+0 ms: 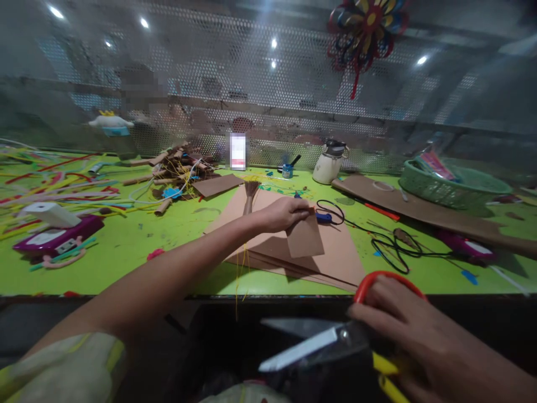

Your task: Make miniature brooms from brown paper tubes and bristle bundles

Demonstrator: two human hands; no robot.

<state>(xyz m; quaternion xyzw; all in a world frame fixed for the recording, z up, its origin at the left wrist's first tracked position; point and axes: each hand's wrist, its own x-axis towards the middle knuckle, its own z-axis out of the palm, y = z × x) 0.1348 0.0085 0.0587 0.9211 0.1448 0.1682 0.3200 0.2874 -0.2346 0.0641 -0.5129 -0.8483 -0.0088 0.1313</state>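
Observation:
My left hand [288, 215] reaches over the table with its fingers closed on the top edge of a small brown piece of paper [305, 235]. That piece hangs above a stack of larger brown paper sheets [268, 246]. My right hand [403, 319] grips a pair of scissors [310, 344] with red and yellow at the handles. The blades are parted, point left and sit in front of the table edge. Left of the paper piece, a brown fringed bundle [250, 196] lies on the sheets, and yellow string [238, 280] hangs over the edge below it.
Beside the sheets lies a blue-handled tool [323, 218] with a black cord [390, 254]. A green basket [457, 190] and long brown paper [411, 207] are on the right. Rolled brown pieces [176, 162], a purple power strip [61, 238], a lit phone [238, 151] and a jar [328, 165] stand around.

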